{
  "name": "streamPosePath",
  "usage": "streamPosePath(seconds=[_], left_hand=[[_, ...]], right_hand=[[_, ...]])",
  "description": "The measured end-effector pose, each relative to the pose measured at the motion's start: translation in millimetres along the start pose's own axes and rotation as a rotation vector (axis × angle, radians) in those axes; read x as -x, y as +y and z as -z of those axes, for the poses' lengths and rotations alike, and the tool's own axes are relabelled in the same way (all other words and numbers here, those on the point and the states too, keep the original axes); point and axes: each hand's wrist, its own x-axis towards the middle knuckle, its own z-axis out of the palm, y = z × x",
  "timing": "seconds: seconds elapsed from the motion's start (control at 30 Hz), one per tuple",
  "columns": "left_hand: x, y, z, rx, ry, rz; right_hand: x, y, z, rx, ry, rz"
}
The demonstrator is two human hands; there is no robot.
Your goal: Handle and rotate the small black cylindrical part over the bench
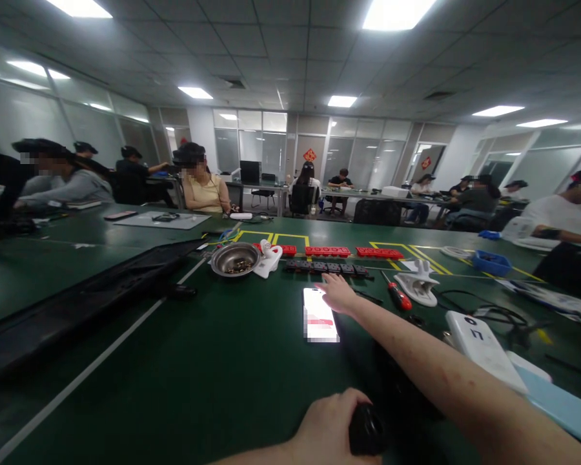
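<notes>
My right hand (337, 292) reaches forward over the green table (213, 361), fingers stretched out and resting at the far right corner of a lit phone (319, 315) that lies flat. Just beyond the fingertips lies a black strip of parts (326, 267), and behind it a row of red parts (328, 251). My left hand (332, 429) is at the bottom edge, fingers wrapped round a black object (365, 429) whose shape I cannot make out.
A metal bowl (235, 259) and a white tool (270, 258) sit to the far left of the phone. A red-handled screwdriver (396, 294), a white holder (419, 282), a white remote-like device (484, 349) and cables lie to the right. A long black bag (91, 290) lies on the left. Several seated people ring the tables.
</notes>
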Motion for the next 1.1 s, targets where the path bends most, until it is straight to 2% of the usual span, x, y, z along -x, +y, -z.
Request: streamPosePath(seconds=[0.17, 0.33, 0.47, 0.63, 0.9, 1.1], left_hand=[[0.0, 0.5, -0.8, -0.040, -0.013, -0.021], [1.9, 3.6, 1.1, -0.016, -0.012, -0.023], [3.3, 4.8, 1.4, -0.015, -0.001, -0.003], [4.6, 6.4, 0.7, -0.027, 0.010, 0.013], [6.5, 10.2, 1.6, -0.029, 0.010, 0.019], [5.6, 9.7, 4.2, -0.022, 0.005, 0.029]], right_hand=[[-11.9, -12.8, -1.6, -0.011, -0.001, 0.057], [-1.8, -14.9, 8.5, -0.032, 0.042, 0.134], [12.2, -1.0, 12.6, -0.046, 0.097, 0.067], [24.6, 15.4, 8.0, -0.066, 0.120, -0.007], [31.1, 6.4, 3.1, -0.093, 0.122, 0.070], [30.1, 3.2, 0.8, -0.099, 0.084, 0.052]])
